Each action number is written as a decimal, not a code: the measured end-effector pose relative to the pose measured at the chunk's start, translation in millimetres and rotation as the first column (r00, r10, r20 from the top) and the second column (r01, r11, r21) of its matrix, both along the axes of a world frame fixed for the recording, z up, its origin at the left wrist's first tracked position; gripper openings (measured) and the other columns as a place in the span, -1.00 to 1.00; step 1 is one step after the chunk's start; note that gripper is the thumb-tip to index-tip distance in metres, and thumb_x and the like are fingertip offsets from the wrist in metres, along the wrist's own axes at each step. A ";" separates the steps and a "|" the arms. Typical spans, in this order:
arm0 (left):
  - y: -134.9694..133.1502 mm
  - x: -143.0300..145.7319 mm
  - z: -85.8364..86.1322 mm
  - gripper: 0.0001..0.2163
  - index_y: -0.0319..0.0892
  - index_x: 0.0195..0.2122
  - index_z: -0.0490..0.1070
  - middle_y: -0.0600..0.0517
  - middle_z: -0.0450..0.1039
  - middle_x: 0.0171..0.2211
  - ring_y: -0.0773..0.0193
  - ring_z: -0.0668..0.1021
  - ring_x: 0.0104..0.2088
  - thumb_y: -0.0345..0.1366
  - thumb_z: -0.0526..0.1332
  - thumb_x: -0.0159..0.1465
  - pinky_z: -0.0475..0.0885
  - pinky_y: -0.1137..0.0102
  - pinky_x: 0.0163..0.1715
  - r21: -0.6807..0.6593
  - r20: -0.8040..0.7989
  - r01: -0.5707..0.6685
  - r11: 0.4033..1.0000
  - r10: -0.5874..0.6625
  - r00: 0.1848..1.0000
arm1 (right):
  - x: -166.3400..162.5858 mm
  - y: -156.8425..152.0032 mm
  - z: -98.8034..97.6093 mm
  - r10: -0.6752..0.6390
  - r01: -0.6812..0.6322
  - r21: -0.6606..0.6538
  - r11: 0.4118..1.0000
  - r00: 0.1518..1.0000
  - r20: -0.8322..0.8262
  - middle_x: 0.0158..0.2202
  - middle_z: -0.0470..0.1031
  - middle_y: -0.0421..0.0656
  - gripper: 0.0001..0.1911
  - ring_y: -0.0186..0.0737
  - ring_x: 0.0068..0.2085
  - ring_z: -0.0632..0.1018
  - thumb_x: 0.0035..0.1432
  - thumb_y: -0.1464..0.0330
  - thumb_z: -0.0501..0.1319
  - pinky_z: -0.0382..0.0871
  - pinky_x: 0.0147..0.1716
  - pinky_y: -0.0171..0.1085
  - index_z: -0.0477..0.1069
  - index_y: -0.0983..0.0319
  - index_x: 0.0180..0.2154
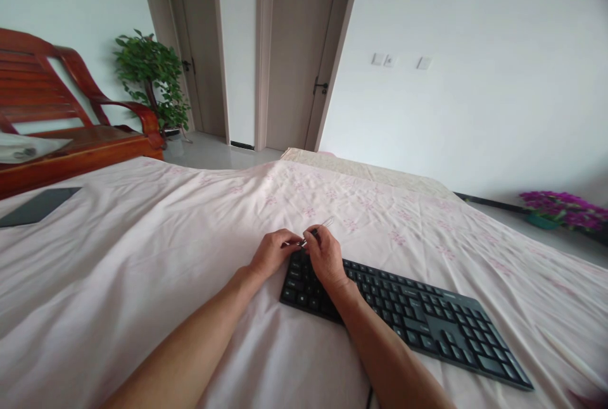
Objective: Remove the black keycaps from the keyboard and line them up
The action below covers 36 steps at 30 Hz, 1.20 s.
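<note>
Steady those forearms [204, 327], pinching slim wire-ended item [328, 221] gently between left hand [274, 252] and right hand [324, 253], over keyboard [422, 314] beneath right!

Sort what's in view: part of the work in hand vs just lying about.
In hand:
- keyboard, under the right hand
- slim clear-ended item in that hand, left hand fingertips close by

Lying about:
- dark flat object, far left
- wooden seat
- green plant
- purple flowers
</note>
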<state>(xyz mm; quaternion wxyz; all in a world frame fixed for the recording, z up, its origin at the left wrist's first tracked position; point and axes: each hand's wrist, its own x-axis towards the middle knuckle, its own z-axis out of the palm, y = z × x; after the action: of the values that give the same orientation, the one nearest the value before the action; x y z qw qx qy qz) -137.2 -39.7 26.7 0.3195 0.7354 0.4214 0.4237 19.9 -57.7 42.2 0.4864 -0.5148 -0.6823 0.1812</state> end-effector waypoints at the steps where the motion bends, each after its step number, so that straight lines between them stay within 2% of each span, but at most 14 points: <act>1: 0.3 -0.4 -0.3 -0.83 -0.13 -0.25 0.53 0.03 0.55 -0.30 0.24 0.55 -0.26 -0.25 0.23 0.16 0.42 0.40 -0.20 -0.028 0.010 0.007 1.000 -0.007 1.000 | 0.4 -0.1 0.2 -0.006 0.006 -0.007 1.000 1.000 -0.016 -0.40 0.48 -0.16 -0.77 -0.21 -0.34 0.51 0.22 0.20 0.05 0.39 -0.35 -0.29 0.36 0.20 -0.27; 6: 3.7 -1.7 -6.0 -0.77 -0.13 -0.17 0.52 0.02 0.56 -0.20 0.21 0.56 -0.17 -0.28 0.21 0.16 0.40 0.35 -0.09 -0.108 0.069 0.072 0.992 -0.065 0.995 | 1.7 -1.7 3.7 -0.053 0.048 -0.043 0.998 0.991 -0.123 -0.45 0.46 -0.18 -0.73 -0.23 -0.40 0.51 0.21 0.17 0.04 0.41 -0.41 -0.30 0.37 0.21 -0.28; 13: 6.3 -1.0 -9.3 -0.75 -0.14 -0.16 0.51 0.03 0.56 -0.20 0.21 0.57 -0.18 -0.31 0.22 0.13 0.41 0.36 -0.09 -0.125 0.073 0.064 0.990 -0.055 0.996 | 2.1 -2.7 6.7 -0.059 0.042 -0.079 0.996 0.971 -0.234 -0.48 0.44 -0.21 -0.72 -0.26 -0.44 0.50 0.20 0.15 0.06 0.41 -0.46 -0.33 0.36 0.21 -0.29; 19: 5.7 -0.3 -7.4 -0.81 -0.14 -0.24 0.54 0.04 0.57 -0.26 0.21 0.57 -0.21 -0.31 0.20 0.13 0.42 0.37 -0.13 -0.118 0.009 0.021 0.993 -0.020 1.000 | 3.1 -2.6 8.7 -0.101 0.077 -0.091 0.993 0.949 -0.298 -0.50 0.43 -0.21 -0.68 -0.28 -0.48 0.50 0.19 0.11 0.07 0.40 -0.50 -0.34 0.35 0.24 -0.26; 33: 5.0 0.3 -4.9 -0.79 -0.21 -0.25 0.46 -0.02 0.56 -0.31 0.25 0.56 -0.30 -0.38 0.25 0.04 0.45 0.36 -0.21 -0.163 0.161 -0.054 0.985 0.081 0.984 | 3.9 -4.3 11.4 -0.097 0.073 -0.073 0.995 0.907 -0.410 -0.45 0.46 -0.20 -0.68 -0.30 -0.48 0.49 0.17 0.11 0.09 0.43 -0.49 -0.33 0.35 0.23 -0.25; 36: 5.8 -0.7 -5.4 -0.80 -0.22 -0.27 0.45 -0.03 0.55 -0.30 0.26 0.56 -0.30 -0.35 0.26 0.04 0.45 0.36 -0.22 -0.152 0.193 -0.124 0.980 0.153 0.969 | 5.0 -4.5 11.4 -0.104 0.085 -0.062 0.994 0.894 -0.436 -0.45 0.46 -0.19 -0.68 -0.31 -0.48 0.49 0.18 0.11 0.08 0.43 -0.49 -0.33 0.36 0.23 -0.25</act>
<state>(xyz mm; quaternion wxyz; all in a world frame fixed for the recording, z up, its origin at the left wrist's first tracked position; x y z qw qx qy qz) -137.9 -33.9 21.2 0.3810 0.6327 0.4655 0.4876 24.9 -62.2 53.7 0.6247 -0.5033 -0.5258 0.2827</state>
